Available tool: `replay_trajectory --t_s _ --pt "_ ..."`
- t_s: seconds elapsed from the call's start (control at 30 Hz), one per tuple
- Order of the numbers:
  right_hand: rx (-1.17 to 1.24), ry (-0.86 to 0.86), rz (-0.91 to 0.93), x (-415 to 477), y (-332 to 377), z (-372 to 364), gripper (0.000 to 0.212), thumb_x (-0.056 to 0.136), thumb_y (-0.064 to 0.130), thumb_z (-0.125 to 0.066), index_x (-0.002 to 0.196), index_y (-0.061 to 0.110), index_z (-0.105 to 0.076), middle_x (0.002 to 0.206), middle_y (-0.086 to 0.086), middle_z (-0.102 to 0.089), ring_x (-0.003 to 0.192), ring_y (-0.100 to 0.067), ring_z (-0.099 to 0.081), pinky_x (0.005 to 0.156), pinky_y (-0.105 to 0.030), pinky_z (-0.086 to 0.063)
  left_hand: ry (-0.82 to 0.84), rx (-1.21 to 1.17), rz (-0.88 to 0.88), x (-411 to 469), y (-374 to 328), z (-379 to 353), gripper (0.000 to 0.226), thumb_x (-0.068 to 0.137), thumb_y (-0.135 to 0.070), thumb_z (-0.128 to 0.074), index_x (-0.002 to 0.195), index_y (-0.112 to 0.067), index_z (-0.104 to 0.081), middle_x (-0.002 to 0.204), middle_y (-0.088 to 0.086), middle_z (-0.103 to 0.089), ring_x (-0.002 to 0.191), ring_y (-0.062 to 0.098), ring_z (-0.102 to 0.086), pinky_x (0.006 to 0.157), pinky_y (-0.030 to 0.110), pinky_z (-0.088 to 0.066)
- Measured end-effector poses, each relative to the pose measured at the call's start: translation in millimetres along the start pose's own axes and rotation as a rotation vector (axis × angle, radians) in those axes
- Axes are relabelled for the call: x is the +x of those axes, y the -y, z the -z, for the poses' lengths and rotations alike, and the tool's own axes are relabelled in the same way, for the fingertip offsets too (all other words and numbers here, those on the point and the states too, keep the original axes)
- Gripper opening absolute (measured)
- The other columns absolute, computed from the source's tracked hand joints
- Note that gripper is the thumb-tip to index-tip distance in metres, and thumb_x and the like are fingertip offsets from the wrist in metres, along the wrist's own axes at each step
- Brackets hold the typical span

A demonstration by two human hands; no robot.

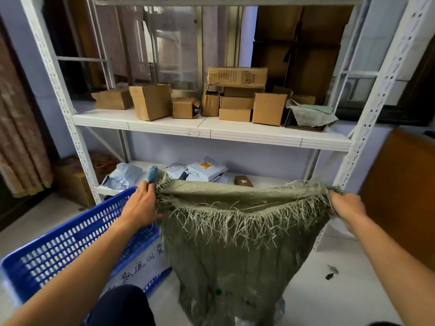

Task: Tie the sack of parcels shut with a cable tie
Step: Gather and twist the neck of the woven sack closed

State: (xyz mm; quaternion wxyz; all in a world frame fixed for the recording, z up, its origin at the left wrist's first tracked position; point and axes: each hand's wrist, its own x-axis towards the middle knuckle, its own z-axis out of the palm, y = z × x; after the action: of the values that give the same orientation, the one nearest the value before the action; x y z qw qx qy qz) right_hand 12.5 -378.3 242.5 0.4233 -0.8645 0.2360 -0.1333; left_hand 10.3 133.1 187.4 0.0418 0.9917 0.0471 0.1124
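Sack [235, 255] green woven, frayed mouth stretched wide, hanging near centre before white shelving [211, 131] | left hand [141, 208] clenched on mouth's left corner | right hand [347, 208] clenched on right corner | blue basket [58, 250] near left, touching sack | cardboard boxes [150, 101] on far shelf

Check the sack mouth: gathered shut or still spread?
Spread. The left hand and right hand hold the sack rim's opposite ends apart, frayed edge stretched between them; no cable tie visible.
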Motion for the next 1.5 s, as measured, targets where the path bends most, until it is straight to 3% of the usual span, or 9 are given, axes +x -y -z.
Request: replay_trajectory --t_s 0.17,0.3,0.57,0.9,1.0,1.1,1.27,1.33,1.5 --pt "-0.441 0.306 0.194 -15 0 -1 0.044 0.086 0.031 -0.08 0.109 0.013 -0.046 0.1 -0.01 -0.059 0.078 -0.019 -0.053 0.063 -0.033 -0.041 -0.132 -0.039 0.118 2 3 -4 0.089 0.069 -0.073 -0.076 0.124 -0.006 -0.058 0.117 0.014 -0.06 0.105 0.031 -0.061 0.091 0.042 -0.052" --pt "-0.62 0.116 0.261 -22 -1 -2 0.049 0.09 0.056 -0.067 0.105 0.009 -0.06 0.091 -0.008 -0.065 0.071 -0.02 -0.05 0.051 -0.027 -0.03 -0.003 -0.191 0.265 7 10 4 0.066 0.07 -0.078 -0.07 0.076 -0.012 -0.067 0.076 0.005 -0.069 0.069 0.02 -0.064 0.063 0.034 -0.05" --pt "-0.535 0.227 0.276 0 -16 -14 0.077 0.081 0.077 -0.056 0.082 0.002 -0.072 0.058 -0.004 -0.062 0.053 -0.02 -0.059 0.054 -0.027 -0.042 0.117 -0.185 0.319 17 19 7 0.069 0.079 -0.075 -0.064 0.074 -0.007 -0.074 0.079 0.009 -0.07 0.077 0.024 -0.064 0.071 0.035 -0.053" --pt "-0.641 0.257 0.353 1 -6 -16 0.022 0.104 0.021 -0.048 0.101 0.014 -0.068 0.071 -0.005 -0.063 0.058 -0.019 -0.057 0.05 -0.027 -0.038 0.065 -0.188 0.175 22 18 15 0.027 0.097 -0.032 -0.058 0.093 -0.013 -0.078 0.104 0.015 -0.076 0.093 0.035 -0.067 0.081 0.039 -0.054" --pt "-0.355 0.346 0.241 10 -12 -15 0.026 0.097 0.003 -0.046 0.09 0.019 -0.065 0.07 -0.008 -0.065 0.058 -0.032 -0.067 0.049 -0.031 -0.05 0.057 -0.167 0.174 21 30 15 0.028 0.097 -0.029 -0.056 0.092 -0.012 -0.076 0.105 0.017 -0.075 0.094 0.037 -0.067 0.081 0.041 -0.054" --pt "0.006 0.401 0.116 14 -12 -13 0.024 0.093 -0.002 -0.056 0.105 0.013 -0.069 0.091 -0.015 -0.072 0.079 -0.035 -0.073 0.072 -0.049 -0.063 0.055 -0.168 0.153 22 33 13 0.028 0.099 -0.029 -0.057 0.093 -0.011 -0.078 0.102 0.016 -0.076 0.09 0.035 -0.068 0.077 0.037 -0.052" --pt "0.3 0.471 -0.079 26 -22 -11 0.032 0.086 -0.005 -0.066 0.118 0.001 -0.059 0.116 -0.02 -0.068 0.1 -0.026 -0.069 0.094 -0.04 -0.056 0.062 -0.144 0.179 22 42 10 0.027 0.099 -0.026 -0.056 0.092 -0.009 -0.076 0.102 0.018 -0.075 0.08 0.031 -0.06 0.072 0.035 -0.047" --pt "0.37 0.485 -0.137 30 -26 -10 0.039 0.084 -0.014 -0.058 0.122 -0.006 -0.056 0.122 -0.025 -0.065 0.106 -0.03 -0.069 0.085 -0.039 -0.062 0.056 -0.128 0.2 20 46 12 0.028 0.099 -0.027 -0.054 0.097 -0.01 -0.076 0.105 0.018 -0.074 0.088 0.035 -0.064 0.076 0.037 -0.048" --pt "-0.155 0.477 0.167 10 -13 -13 0.036 0.084 -0.012 -0.057 0.115 0.006 -0.063 0.105 -0.016 -0.066 0.084 -0.025 -0.061 0.063 -0.035 -0.046 0.045 -0.106 0.219 20 45 15 0.027 0.097 -0.023 -0.054 0.102 -0.007 -0.076 0.109 0.02 -0.074 0.096 0.037 -0.067 0.08 0.039 -0.051"
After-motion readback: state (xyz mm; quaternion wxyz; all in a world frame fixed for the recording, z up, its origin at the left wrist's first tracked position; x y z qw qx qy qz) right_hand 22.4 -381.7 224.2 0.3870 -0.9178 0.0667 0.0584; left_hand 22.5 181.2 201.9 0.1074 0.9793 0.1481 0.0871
